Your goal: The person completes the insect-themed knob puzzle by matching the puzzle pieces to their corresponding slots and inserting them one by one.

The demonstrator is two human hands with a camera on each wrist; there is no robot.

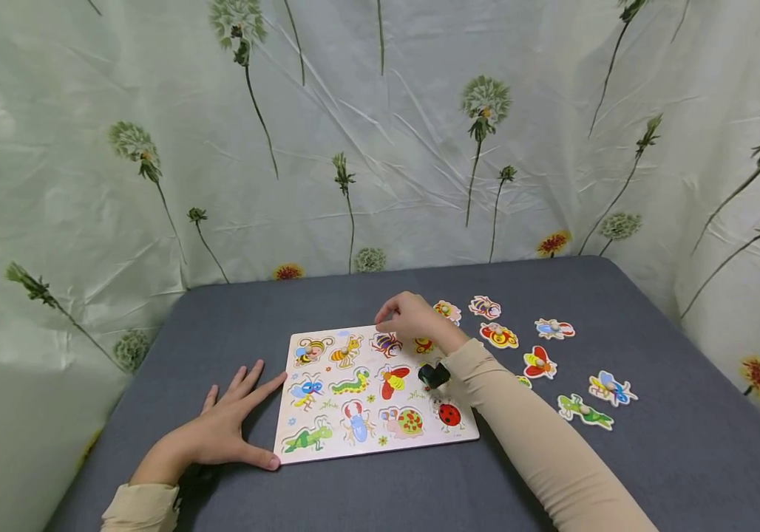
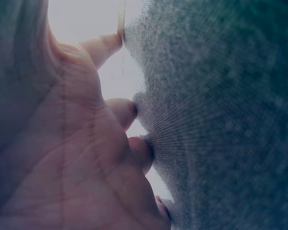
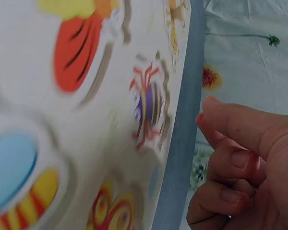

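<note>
A wooden insect puzzle board [image 1: 380, 395] lies on the table, with printed insect recesses. A bee piece [image 1: 347, 353] with a wooden knob sits in its top row. My left hand [image 1: 223, 428] rests on the table with fingers spread, thumb tip and index fingertip at the board's left edge. Over the board's far edge is my right hand [image 1: 413, 319], loosely curled, close to the purple spider picture [image 1: 387, 344]. In the right wrist view, that hand's thumb and index tips come close together with nothing visible between them, beside the spider picture [image 3: 150, 105].
Loose knobbed pieces lie right of the board: a spider [image 1: 484, 307], a butterfly [image 1: 498, 335], a blue-winged beetle [image 1: 554, 329], a red-winged bug [image 1: 540, 362], a mosquito [image 1: 611, 388] and a grasshopper [image 1: 585, 411]. The right forearm partly covers a green piece [image 1: 524, 381]. A flowered curtain [image 1: 380, 148] hangs behind the table.
</note>
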